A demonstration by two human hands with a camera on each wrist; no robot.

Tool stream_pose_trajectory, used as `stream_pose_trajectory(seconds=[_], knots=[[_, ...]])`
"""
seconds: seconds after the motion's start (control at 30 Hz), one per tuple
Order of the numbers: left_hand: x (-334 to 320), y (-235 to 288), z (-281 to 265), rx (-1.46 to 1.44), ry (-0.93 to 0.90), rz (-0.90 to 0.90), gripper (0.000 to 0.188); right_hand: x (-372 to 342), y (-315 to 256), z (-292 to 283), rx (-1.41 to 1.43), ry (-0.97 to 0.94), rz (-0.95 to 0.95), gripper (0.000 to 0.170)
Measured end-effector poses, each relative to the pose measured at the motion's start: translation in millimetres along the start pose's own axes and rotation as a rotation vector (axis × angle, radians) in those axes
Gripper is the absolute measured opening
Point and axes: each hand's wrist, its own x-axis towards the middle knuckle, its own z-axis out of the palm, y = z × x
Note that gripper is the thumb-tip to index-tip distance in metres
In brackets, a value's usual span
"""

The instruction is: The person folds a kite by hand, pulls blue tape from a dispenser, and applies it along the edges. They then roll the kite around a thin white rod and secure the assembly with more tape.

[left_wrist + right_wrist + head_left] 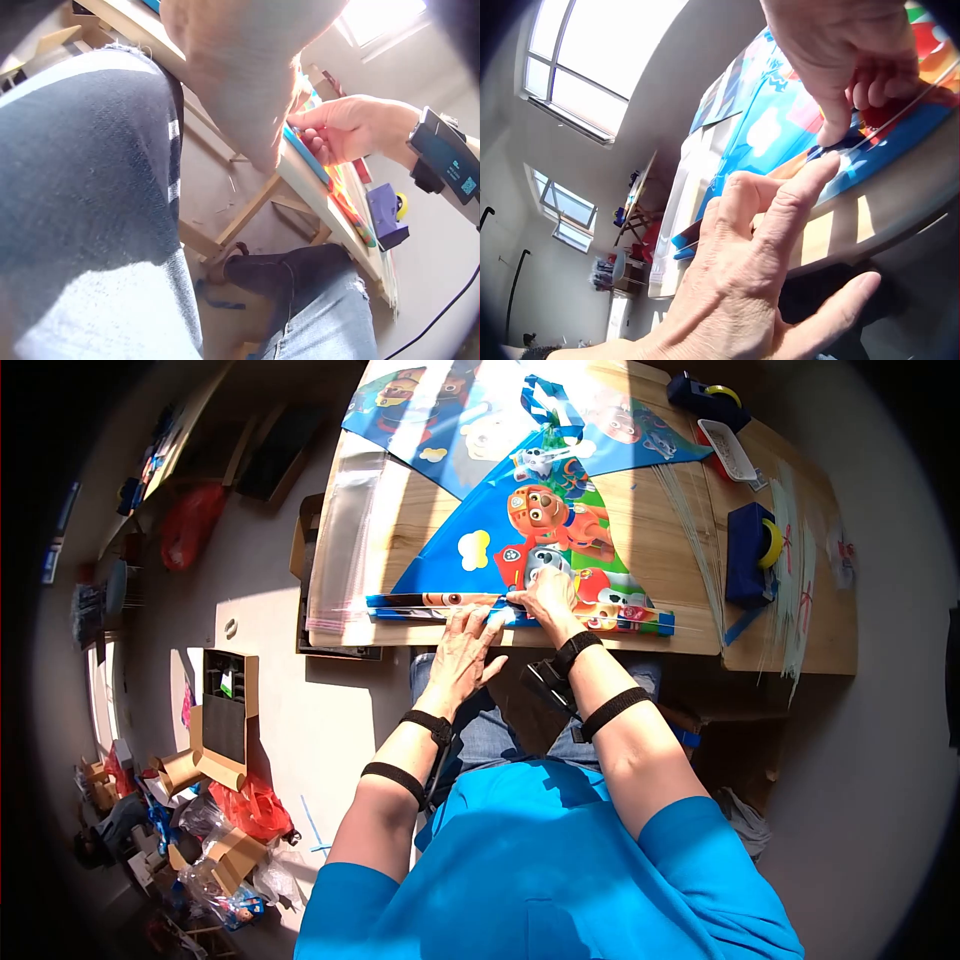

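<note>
A triangular kite sail (pixel 475 525), blue with cartoon dogs, lies on the wooden table with its lower edge folded up into a strip (pixel 400 602). A thin pale rod (pixel 889 120) runs along that edge. My left hand (pixel 465 655) rests on the strip with extended fingers, its fingertips beside my right thumb and its own thumb held away. My right hand (pixel 548 598) pinches the sail's lower edge near the middle, thumb down and the other fingers curled under. From the left wrist, this right hand (pixel 341 131) shows at the table's edge.
Another printed sail (pixel 420 420) lies behind, with a blue ribbon loop (pixel 550 405) on it. Clear plastic film (pixel 345 540) covers the left side. To the right are thin rods (pixel 690 520), a blue tape dispenser (pixel 745 565) and a white tray (pixel 727 450).
</note>
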Motion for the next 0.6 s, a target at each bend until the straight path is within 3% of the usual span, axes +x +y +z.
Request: stream_pose_trajectory(seconds=[0.07,0.13,0.23,0.27,0.33,0.4,0.47,0.53,0.6], knots=[[1.5,1.2,0.7,0.016,0.017,-0.001,0.075,-1.1,-1.6,-3.2,0.017,-0.023,0.01,0.048],[2.7,5.4,-6.4,0.083,0.03,0.033,0.073,-6.9,5.4,2.3,0.044,0.052,-0.095,0.041],[4.4,7.5,-11.5,0.014,0.016,0.003,0.068,-36.4,28.6,8.2,0.075,0.312,-0.607,0.031],[3.8,4.2,-6.9,0.016,0.064,0.031,0.069,-50.9,36.8,3.0,-0.014,0.356,-0.705,0.028],[8.3,6.3,-8.5,0.04,0.058,0.023,0.069,-70.7,55.6,-8.7,-0.071,0.383,-0.857,0.038],[13.4,7.5,-11.2,-0.004,0.073,-0.071,0.067,-70.5,75.3,-5.2,-0.237,0.464,-0.861,0.045],[15.0,1.1,-12.0,0.02,0.044,-0.015,0.059,-70.6,85.0,-15.7,-0.245,0.381,-0.864,0.048],[16.3,0.3,-14.5,0.025,0.034,0.022,0.049,-65.7,83.7,-23.6,-0.152,0.319,-0.895,0.043],[18.4,0.4,-14.9,0.083,0.005,0.03,0.053,-49.6,78.6,-24.3,-0.094,0.446,-0.914,0.037]])
